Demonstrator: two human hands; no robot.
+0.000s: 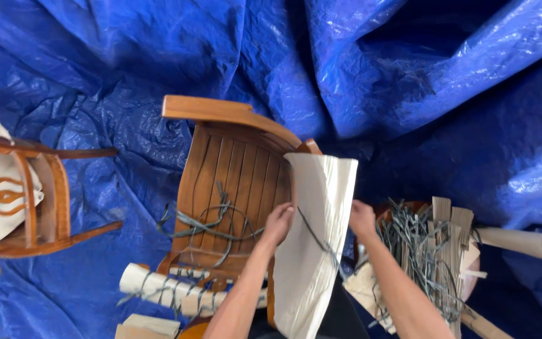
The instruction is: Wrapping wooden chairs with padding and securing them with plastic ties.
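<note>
My left hand (278, 222) grips the left edge of a cream-coloured sheet of packing paper (315, 238) that hangs in a tall fold in front of me. My right hand (362, 217) holds the sheet's right edge. A thin grey-green strap runs across the paper. Behind the sheet lies a wooden chair (233, 176) tipped on its back, its slatted seat facing up, with loose grey-green straps (211, 223) lying over the slats.
Crumpled blue tarpaulin (409, 81) covers the floor and rises behind. Another wooden chair (20, 201) with paper in it lies at the left. A pile of cut straps and cardboard strips (428, 251) sits at the right. A strapped paper roll (164, 289) lies near the chair.
</note>
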